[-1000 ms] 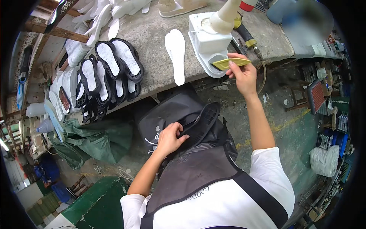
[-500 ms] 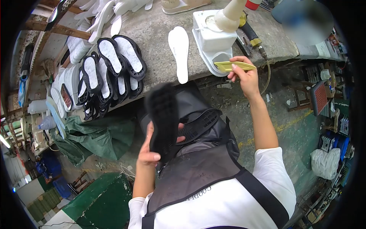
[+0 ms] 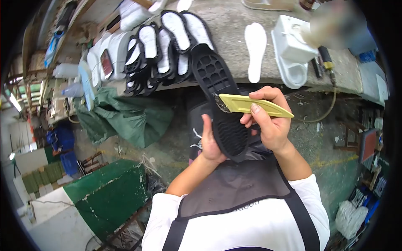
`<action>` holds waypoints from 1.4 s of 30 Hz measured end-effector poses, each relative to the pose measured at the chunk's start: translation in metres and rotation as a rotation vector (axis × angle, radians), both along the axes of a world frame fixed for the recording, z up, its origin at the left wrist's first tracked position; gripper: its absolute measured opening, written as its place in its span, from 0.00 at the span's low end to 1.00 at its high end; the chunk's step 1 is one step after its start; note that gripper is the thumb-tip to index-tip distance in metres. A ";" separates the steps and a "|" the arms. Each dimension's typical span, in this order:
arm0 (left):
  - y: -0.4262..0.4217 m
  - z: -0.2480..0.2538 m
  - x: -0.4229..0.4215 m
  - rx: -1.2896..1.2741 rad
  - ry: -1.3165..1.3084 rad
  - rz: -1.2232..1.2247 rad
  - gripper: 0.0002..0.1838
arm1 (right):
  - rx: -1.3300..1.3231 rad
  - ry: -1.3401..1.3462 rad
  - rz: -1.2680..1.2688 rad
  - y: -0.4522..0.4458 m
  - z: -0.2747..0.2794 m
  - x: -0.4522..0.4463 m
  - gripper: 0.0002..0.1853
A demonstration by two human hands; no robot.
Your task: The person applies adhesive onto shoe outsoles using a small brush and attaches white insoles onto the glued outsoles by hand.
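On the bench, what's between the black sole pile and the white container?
Between the black sole pile and white container: one loose white insole on the bench top, per the head view. The held sole overlaps the pile's edge.

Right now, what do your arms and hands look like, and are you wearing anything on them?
My left hand and right hand are ordinary human ones, without gloves. No watch or bracelet shows. The left sleeve and right sleeve are white, plain and short, leaving both forearms bare. I see no cables or markings on them.
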State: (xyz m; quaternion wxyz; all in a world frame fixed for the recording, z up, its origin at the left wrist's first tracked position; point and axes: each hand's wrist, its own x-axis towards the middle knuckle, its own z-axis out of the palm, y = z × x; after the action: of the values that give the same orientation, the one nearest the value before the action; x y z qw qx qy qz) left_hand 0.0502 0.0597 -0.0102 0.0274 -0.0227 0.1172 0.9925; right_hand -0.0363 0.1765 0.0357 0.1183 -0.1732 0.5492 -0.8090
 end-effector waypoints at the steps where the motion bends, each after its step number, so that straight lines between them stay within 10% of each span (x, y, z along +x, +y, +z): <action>1: 0.001 0.001 0.003 -0.029 -0.040 0.037 0.51 | 0.016 0.030 0.021 -0.006 0.001 0.002 0.08; 25: -0.038 0.043 -0.001 -0.036 -0.105 0.125 0.47 | 0.307 0.555 0.450 0.001 0.036 0.004 0.10; 42: -0.051 0.036 0.005 0.064 0.043 -0.057 0.60 | 0.193 0.409 0.666 0.003 0.067 -0.020 0.10</action>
State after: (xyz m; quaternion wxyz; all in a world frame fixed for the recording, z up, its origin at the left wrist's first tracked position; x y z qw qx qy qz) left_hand 0.0553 0.0086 0.0260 0.0537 0.0027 0.0863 0.9948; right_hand -0.0565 0.1792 0.1031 0.2779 -0.4873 0.5486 -0.6200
